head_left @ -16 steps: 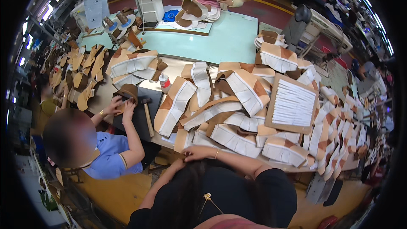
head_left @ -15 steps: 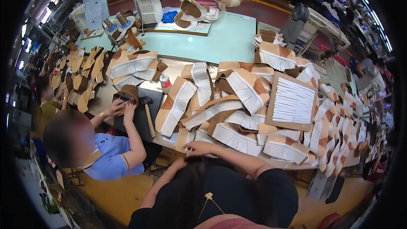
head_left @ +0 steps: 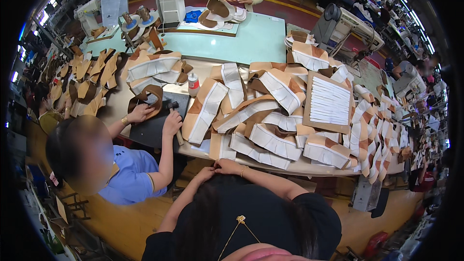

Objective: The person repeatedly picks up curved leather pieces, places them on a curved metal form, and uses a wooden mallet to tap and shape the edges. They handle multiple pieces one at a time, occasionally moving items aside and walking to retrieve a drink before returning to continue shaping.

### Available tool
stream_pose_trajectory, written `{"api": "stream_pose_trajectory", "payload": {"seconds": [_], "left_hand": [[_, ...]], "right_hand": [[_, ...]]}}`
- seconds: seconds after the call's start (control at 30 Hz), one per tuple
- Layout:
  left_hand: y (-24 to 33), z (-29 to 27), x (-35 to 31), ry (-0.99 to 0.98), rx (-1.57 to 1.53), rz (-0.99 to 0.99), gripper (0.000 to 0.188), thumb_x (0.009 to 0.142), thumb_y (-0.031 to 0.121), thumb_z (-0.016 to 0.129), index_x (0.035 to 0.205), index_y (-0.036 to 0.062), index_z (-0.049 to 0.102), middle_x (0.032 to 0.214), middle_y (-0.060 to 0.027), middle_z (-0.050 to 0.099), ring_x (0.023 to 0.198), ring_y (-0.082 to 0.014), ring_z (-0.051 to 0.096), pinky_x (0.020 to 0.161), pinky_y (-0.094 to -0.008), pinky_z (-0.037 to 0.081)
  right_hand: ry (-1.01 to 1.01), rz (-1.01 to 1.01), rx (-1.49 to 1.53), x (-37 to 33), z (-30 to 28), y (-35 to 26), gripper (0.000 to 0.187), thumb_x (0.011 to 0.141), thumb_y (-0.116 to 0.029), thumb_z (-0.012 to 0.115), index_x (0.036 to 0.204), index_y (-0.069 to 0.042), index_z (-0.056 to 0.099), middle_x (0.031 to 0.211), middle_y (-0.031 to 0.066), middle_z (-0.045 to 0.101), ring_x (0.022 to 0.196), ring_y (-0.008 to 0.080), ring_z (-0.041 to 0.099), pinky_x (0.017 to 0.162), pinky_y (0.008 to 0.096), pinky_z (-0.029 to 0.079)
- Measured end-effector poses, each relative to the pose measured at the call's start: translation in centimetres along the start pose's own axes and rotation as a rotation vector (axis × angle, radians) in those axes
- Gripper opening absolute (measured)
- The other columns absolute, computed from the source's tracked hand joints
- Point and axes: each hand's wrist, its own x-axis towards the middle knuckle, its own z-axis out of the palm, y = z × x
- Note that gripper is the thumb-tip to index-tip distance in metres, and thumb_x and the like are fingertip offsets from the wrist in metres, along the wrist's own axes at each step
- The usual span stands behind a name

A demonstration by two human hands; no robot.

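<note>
A long workbench [head_left: 145, 97] in a busy stitching hall is heaped with tan-and-white leather shoe uppers [head_left: 270, 116]. At its near edge, the left hand [head_left: 207, 173] and right hand [head_left: 228, 166] touch each other, fingers curled together, perhaps pinching something too small to tell, just beside 1 white-lined upper piece [head_left: 254, 151].

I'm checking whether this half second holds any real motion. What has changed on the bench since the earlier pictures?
Hardly anything. The left hand and right hand stay together at the table edge, just below the stacked tan-and-white shoe uppers. The co-worker in blue keeps both hands on the dark pad. The piles lie as before.
</note>
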Motion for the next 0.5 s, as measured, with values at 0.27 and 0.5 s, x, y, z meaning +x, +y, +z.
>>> {"api": "stream_pose_trajectory", "payload": {"seconds": [0.27, 0.5], "left_hand": [[1.8, -0.8, -2.9, -0.159, -0.549, 0.067, 0.017, 0.098, 0.019, 0.056, 0.103, 0.0065, 0.065, 0.094, -0.0008, 0.066, 0.081, -0.009, 0.061, 0.073, -0.0244, 0.05], [2.5, -1.2, -3.3, -0.208, -0.586, 0.083, 0.022, 0.097, 0.011, 0.053, 0.115, 0.0039, 0.064, 0.107, -0.0022, 0.067, 0.096, -0.0116, 0.062, 0.086, -0.0261, 0.048]], "right_hand": [[0.148, 0.035, 0.015, -0.6, 1.6, -0.3, 0.038, 0.09, -0.03, 0.063, 0.114, -0.001, 0.062, 0.11, 0.022, 0.067, 0.104, 0.0374, 0.064, 0.09, 0.044, 0.05], [0.337, -0.025, 0.059, -1.3, 1.3, -0.7, 0.033, 0.091, -0.032, 0.063, 0.103, -0.001, 0.064, 0.097, 0.0198, 0.068, 0.094, 0.0369, 0.066, 0.082, 0.0452, 0.051]]}}
